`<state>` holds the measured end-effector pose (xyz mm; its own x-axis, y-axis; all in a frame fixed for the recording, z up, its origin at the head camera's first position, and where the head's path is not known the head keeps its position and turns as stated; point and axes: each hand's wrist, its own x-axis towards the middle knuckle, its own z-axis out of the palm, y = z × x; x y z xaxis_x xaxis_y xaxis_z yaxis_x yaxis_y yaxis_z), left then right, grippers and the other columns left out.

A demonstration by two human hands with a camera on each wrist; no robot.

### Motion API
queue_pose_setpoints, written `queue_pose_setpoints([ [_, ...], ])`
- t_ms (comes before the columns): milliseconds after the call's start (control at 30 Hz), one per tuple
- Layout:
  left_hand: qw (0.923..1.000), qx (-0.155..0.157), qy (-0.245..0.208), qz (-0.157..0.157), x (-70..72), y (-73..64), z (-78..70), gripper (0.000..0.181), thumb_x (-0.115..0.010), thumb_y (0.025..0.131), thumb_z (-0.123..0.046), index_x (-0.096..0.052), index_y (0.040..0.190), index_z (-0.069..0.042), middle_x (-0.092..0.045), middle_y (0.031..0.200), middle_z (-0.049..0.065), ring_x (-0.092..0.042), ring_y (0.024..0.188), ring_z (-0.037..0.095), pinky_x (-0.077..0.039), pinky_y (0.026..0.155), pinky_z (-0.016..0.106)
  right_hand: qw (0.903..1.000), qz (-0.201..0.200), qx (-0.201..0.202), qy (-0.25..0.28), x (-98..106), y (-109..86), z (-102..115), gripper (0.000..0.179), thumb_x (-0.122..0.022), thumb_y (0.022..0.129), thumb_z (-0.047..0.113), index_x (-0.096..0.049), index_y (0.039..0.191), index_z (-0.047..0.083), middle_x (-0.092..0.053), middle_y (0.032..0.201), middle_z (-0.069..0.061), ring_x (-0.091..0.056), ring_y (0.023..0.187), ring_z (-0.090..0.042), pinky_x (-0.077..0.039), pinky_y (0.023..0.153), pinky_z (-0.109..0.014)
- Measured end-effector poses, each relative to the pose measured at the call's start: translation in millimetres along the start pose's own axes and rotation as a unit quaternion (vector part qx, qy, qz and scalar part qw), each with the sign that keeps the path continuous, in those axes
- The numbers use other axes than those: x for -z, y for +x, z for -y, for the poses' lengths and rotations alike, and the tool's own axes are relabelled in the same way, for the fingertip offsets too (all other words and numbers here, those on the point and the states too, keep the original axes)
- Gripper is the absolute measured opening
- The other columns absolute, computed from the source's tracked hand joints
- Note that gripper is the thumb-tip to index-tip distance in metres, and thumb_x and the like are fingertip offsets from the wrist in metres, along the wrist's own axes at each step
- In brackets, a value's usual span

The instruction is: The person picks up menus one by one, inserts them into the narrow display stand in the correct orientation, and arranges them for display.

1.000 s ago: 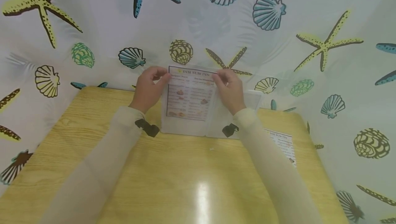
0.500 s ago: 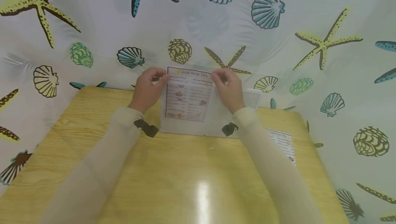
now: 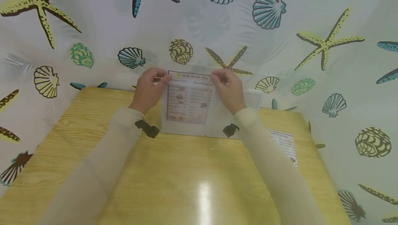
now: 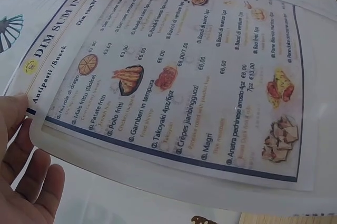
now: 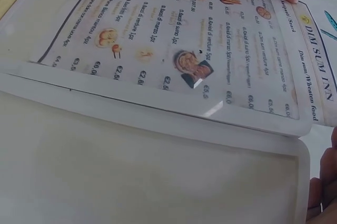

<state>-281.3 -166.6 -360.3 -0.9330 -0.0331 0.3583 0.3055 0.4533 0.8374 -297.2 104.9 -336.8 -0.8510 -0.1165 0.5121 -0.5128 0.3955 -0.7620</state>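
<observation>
A printed menu sheet [image 3: 190, 97] headed "DIM SUM INN" sits mostly inside the left clear pocket of a spread menu cover [image 3: 183, 128]. Its title strip [image 5: 318, 58] sticks out past the pocket's top edge in the right wrist view. My left hand [image 3: 148, 89] pinches the sheet's upper left corner, thumb in front and fingers behind. At the upper right corner, my right hand [image 3: 230, 89] pinches the sheet between thumb and fingers. The cover's right leaf [image 3: 219, 114] shows no print and is partly hidden by my right hand and wrist.
A second menu sheet [image 3: 284, 145] lies on the wooden table [image 3: 174, 180] at the right, partly behind my right sleeve. A tiny white scrap [image 3: 212, 148] lies in front of the cover. Behind the table hangs a cloth [image 3: 199, 28] printed with shells and starfish.
The menu sheet has slid down a little into the pocket, and its title sits lower. Both hands keep their pinch and nearly the same place.
</observation>
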Motion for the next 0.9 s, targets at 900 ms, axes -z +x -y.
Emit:
queue_pose_setpoints([
  [900,0.9999,-0.009,0.005,0.008,0.8,1.6,-1.6,0.043,-0.062,0.104,-0.042,-0.067,0.121,-0.003,-0.062,0.133,0.012,-0.057,0.124,0.029,-0.047,0.108,0.046,0.9984,0.027,0.004,-0.050,-1.9,0.9,-0.9,0.014,-0.069,0.100,0.018,-0.075,0.104,0.006,-0.069,0.104,-0.006,-0.060,0.095,-0.019,-0.049,0.088,-0.032],
])
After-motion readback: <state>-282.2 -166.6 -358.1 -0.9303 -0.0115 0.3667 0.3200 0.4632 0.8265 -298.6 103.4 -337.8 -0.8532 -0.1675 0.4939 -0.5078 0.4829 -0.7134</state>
